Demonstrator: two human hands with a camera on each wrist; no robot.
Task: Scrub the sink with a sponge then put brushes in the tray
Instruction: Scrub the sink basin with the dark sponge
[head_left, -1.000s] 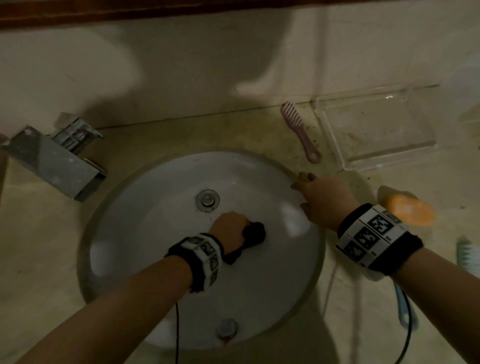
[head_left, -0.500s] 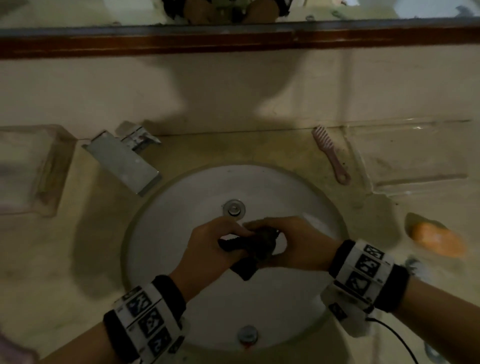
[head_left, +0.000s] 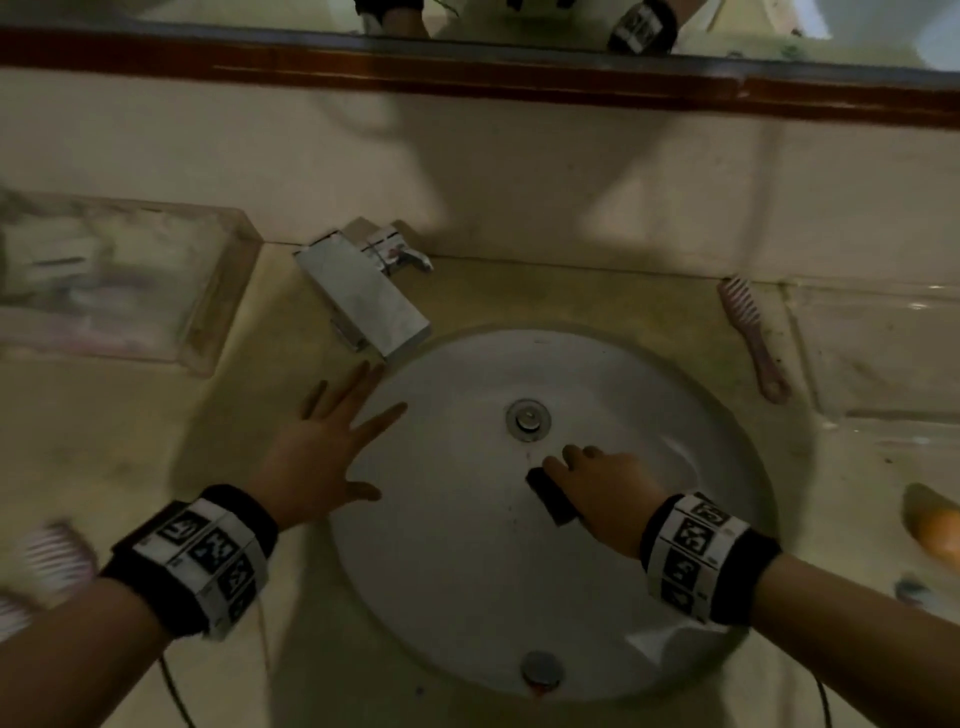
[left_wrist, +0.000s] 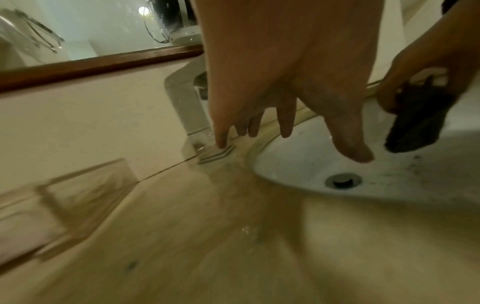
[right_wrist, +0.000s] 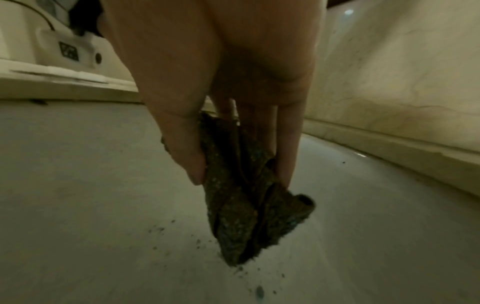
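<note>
My right hand (head_left: 587, 467) pinches a dark, crumpled sponge (head_left: 553, 499) between thumb and fingers, low inside the white round sink (head_left: 467, 571), just below the drain (head_left: 527, 420). In the right wrist view the sponge (right_wrist: 246, 216) hangs from the fingers (right_wrist: 288, 154) with dark crumbs on the basin (right_wrist: 78, 185) under it. My left hand (head_left: 343, 436) is spread flat and holds nothing, over the sink's left rim near the faucet (head_left: 363, 296). A pink brush (head_left: 753, 338) lies beside the clear tray (head_left: 883, 353) at the right.
A second clear tray (head_left: 114, 280) with blurred items stands at the back left. Orange soap (head_left: 935, 530) and a blue-headed brush (head_left: 909, 592) lie at the right edge. A blurred pink-and-white brush (head_left: 52, 561) lies at the near left. Wall and mirror frame (head_left: 467, 67) close off the back.
The sponge passed from my left hand to my right hand above the basin. The left hand let go, opened and moved left toward the faucet side.
</note>
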